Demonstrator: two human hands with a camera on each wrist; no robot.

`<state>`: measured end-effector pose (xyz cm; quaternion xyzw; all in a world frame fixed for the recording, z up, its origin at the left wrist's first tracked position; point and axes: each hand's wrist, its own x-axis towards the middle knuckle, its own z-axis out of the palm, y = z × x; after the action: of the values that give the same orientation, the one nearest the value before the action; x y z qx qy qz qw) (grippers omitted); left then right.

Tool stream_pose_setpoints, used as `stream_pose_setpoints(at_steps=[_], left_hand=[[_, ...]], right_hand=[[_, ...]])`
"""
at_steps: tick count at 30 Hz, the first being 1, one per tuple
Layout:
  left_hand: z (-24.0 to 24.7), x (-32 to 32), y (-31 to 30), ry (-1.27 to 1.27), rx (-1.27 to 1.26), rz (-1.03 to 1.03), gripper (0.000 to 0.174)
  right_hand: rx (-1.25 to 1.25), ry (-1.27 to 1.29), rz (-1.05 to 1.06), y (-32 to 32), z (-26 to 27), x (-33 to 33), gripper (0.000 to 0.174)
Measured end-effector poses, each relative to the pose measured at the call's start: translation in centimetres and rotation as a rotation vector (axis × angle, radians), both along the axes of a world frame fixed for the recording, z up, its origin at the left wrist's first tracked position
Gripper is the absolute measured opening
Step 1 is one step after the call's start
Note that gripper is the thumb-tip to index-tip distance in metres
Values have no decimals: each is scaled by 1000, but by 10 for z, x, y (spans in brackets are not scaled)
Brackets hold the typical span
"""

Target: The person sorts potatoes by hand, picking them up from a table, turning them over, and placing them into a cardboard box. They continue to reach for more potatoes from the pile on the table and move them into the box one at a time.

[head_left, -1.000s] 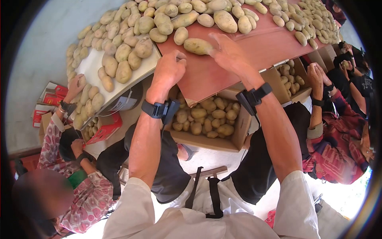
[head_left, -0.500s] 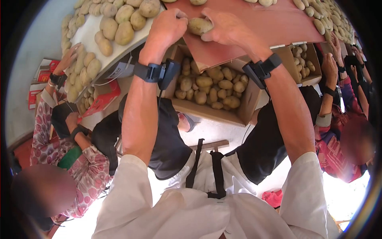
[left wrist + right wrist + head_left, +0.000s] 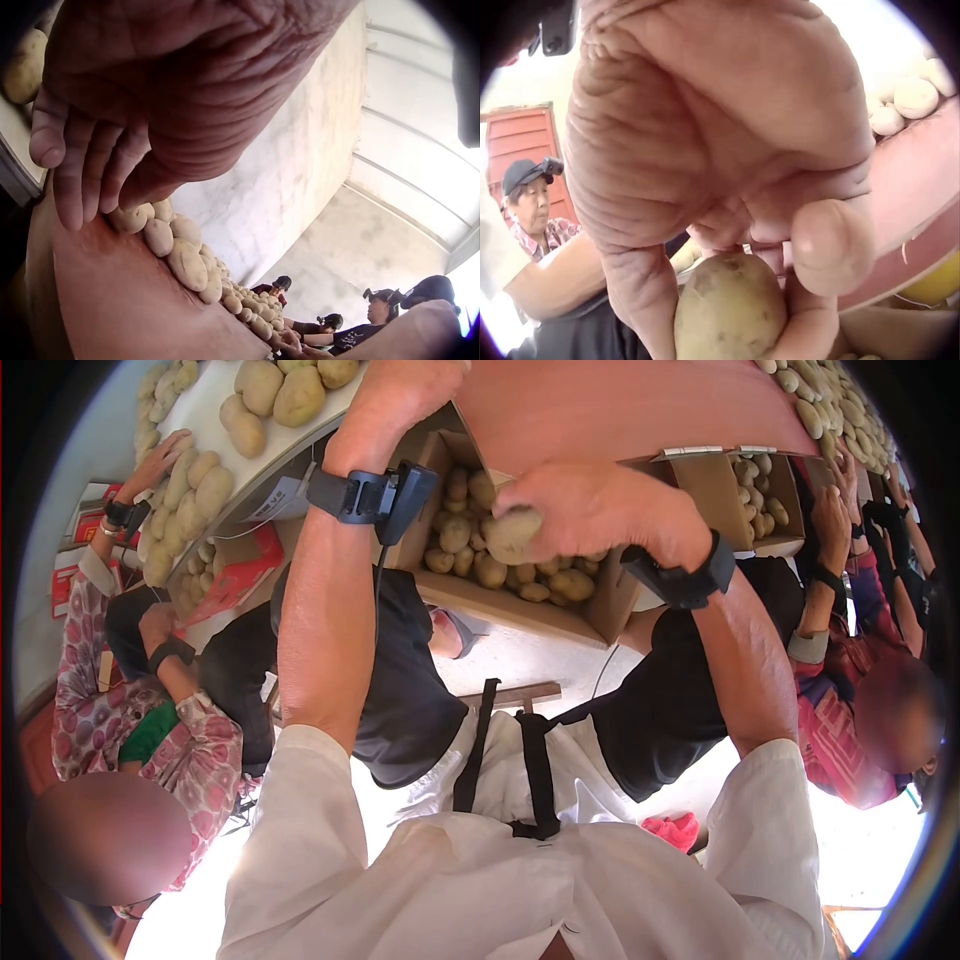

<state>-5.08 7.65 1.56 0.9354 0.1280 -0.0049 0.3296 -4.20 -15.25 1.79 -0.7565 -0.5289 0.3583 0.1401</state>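
Observation:
My right hand (image 3: 605, 510) grips one potato (image 3: 514, 535) above the cardboard box (image 3: 600, 615) that holds several potatoes. In the right wrist view the fingers and thumb of the right hand (image 3: 727, 142) curl round the potato (image 3: 731, 309). At the top edge of the head view, my left hand (image 3: 410, 390) is over the corner of the red tabletop (image 3: 620, 410). The left wrist view shows the left hand (image 3: 150, 97) with loosely extended fingers and nothing held, above the red surface (image 3: 142, 300).
Potatoes (image 3: 262, 388) lie on a white tabletop (image 3: 205, 445) at the left. Another box (image 3: 710, 490) of potatoes stands right of mine. One person (image 3: 170, 730) sits on the left, another (image 3: 850, 710) on the right. A stool (image 3: 515, 695) is below.
My right hand has brought the potato from the red tabletop down over the box. The left hand has moved up in the head view, away from the potato.

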Motion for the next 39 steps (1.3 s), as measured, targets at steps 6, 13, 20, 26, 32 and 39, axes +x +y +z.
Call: stream_pose_setpoints(at_steps=[6, 13, 20, 26, 32, 39], left_hand=[[-30, 3, 8, -205, -108, -60, 27], [-14, -3, -23, -89, -121, 78, 24], [-2, 0, -42, -43, -110, 60, 28], [-22, 2, -53, -33, -4, -17, 27], [-22, 2, -63, -27, 55, -39, 28], [-17, 1, -62, 2, 39, -46, 36]], right_hand=[[-279, -233, 171, -27, -36, -24, 34], [-325, -164, 109, -42, -42, -19, 28], [1, 19, -57, -40, -13, 1, 31], [266, 89, -508, -51, -5, 43, 29], [588, -254, -861, -78, -18, 114, 32], [504, -406, -1114, -97, -23, 211, 48]])
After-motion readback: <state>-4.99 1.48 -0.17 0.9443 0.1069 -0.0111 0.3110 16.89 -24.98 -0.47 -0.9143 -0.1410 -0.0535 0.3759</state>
